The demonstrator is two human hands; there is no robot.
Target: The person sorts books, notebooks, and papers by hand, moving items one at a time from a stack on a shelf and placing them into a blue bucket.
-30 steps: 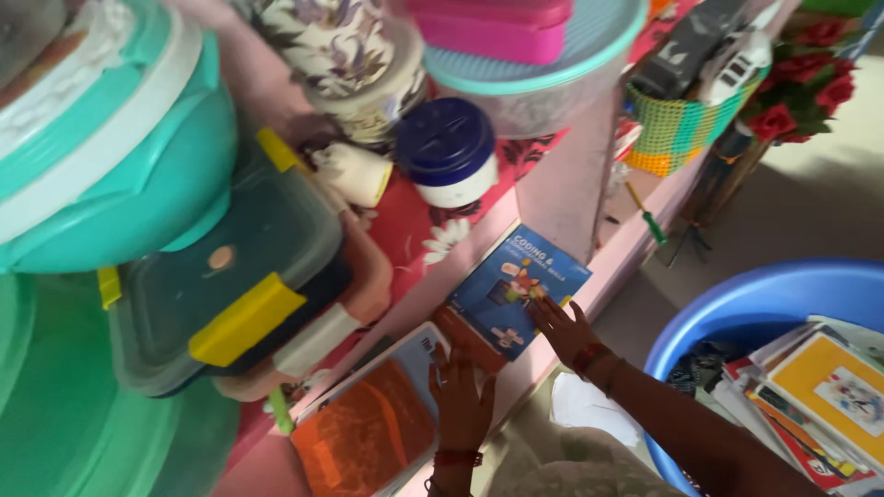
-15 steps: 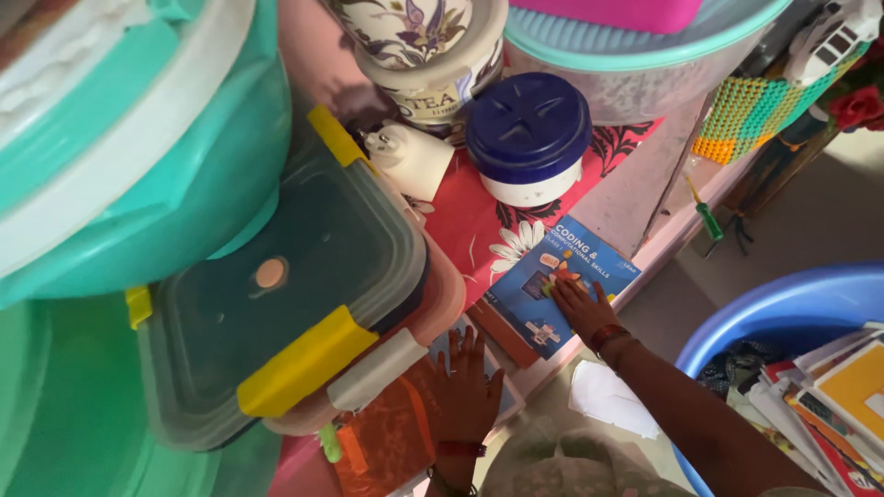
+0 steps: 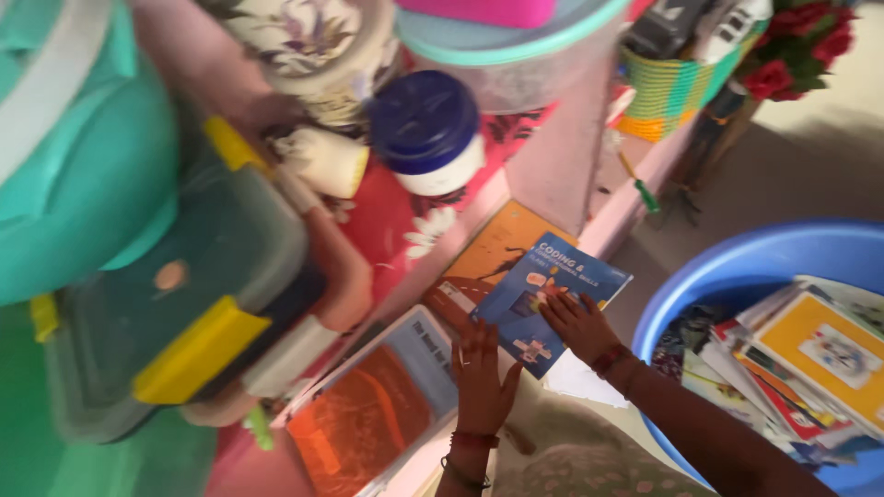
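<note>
Since before, an orange book (image 3: 497,248) had appeared under the blue book (image 3: 548,299); right hand (image 3: 575,322) lay flat, fingers spread, at its five o'clock corner, left hand (image 3: 481,382) open farther off.

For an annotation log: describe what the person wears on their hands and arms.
Both forearms are bare, no sleeves in view. The left hand has a dark red band at the wrist and a thin bangle below it. The right hand has a red band at the wrist. No gloves; rings cannot be made out.
</note>
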